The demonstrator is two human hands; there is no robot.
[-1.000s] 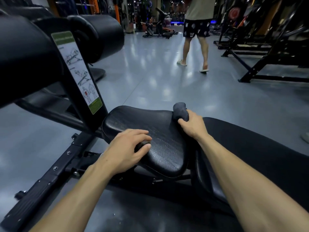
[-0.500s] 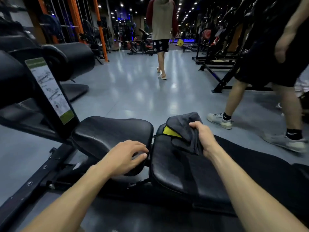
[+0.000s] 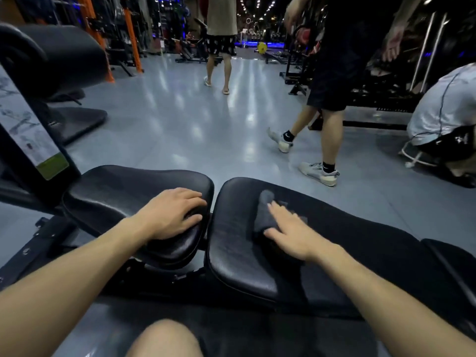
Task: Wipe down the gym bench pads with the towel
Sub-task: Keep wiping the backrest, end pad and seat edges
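Observation:
A black seat pad [image 3: 116,191] lies in front of me on the left, and the long black back pad [image 3: 360,240] stretches away to the right beside it. My left hand [image 3: 172,215] rests flat on the near right edge of the seat pad, its fingers straight. A dark grey towel [image 3: 265,215] lies bunched on the back pad near its left end. My right hand [image 3: 288,233] presses down on the towel with its fingers spread and straight.
The bench's upright post with an instruction label [image 3: 28,135] and roller pads [image 3: 59,57] stand at the left. A person in dark shorts [image 3: 332,86] walks just beyond the bench; another [image 3: 221,42] walks away further off. Someone crouches at the right [image 3: 443,112]. My bare knee [image 3: 164,341] is below.
My right hand has gone from gripping the lifted towel to pressing it flat further along the back pad. The person in dark shorts has stepped leftward. My left hand stays on the seat pad.

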